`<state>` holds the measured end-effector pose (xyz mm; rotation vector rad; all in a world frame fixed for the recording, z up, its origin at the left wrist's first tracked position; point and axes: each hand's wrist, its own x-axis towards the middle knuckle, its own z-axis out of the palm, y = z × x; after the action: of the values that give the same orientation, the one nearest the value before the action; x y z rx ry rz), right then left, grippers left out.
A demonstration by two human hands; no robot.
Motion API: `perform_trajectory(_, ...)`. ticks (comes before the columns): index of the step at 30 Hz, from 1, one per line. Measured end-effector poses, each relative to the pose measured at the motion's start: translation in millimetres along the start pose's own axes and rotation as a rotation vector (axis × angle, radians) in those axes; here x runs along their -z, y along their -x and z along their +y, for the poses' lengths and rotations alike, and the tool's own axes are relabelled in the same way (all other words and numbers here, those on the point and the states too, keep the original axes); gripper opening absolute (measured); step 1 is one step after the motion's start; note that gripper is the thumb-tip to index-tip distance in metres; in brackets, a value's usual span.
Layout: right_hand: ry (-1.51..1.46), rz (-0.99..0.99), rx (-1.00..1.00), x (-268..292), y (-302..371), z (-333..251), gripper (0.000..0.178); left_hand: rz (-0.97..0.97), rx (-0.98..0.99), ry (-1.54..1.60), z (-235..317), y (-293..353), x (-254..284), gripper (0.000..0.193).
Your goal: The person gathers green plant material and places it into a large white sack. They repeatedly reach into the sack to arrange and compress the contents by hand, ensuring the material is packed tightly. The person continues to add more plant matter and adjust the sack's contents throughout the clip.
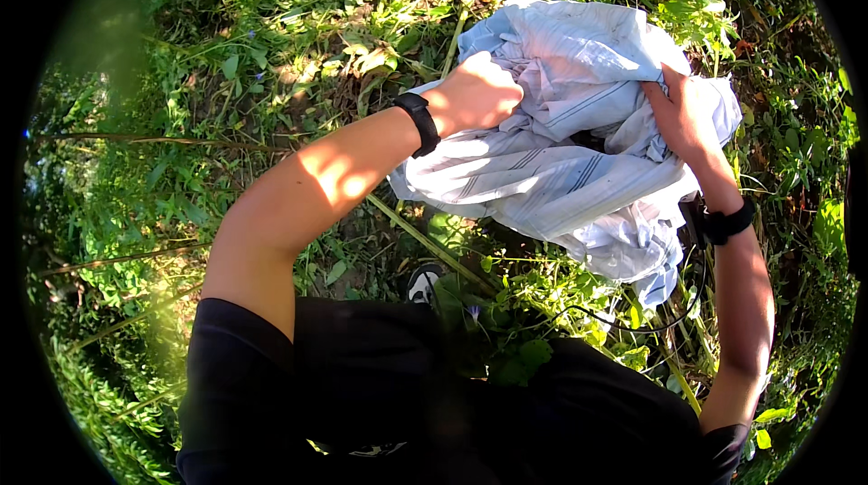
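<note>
A large crumpled light-blue cloth (561,169) with thin dark stripes hangs bunched in front of me, above the ground. My left hand (479,94) is closed on its upper left folds, knuckles up. On the right edge of the bundle, my right hand (684,113) grips the fabric with fingers tucked into it. Each wrist wears a black band. The lower folds droop toward the plants below.
Green weeds, leaves and dry stalks (298,42) cover bare soil all around. A long green stem (425,236) runs under the cloth. My shoe tip (423,284) shows below. A thin black cable (633,322) loops near my right forearm.
</note>
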<state>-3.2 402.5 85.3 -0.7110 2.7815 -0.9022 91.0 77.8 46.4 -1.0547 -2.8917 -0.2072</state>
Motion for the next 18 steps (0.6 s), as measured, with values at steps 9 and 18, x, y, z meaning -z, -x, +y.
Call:
perform_trajectory(9, -0.070, -0.004, -0.002, -2, 1, -4, 0.031, -0.046, 0.020, -0.369, 29, -31, -42, 0.007)
perform_trajectory(18, -0.072, 0.082, 0.077, -14, -5, 11, 0.030, 0.017, 0.087, -0.152, 45, -35, -22, 0.013)
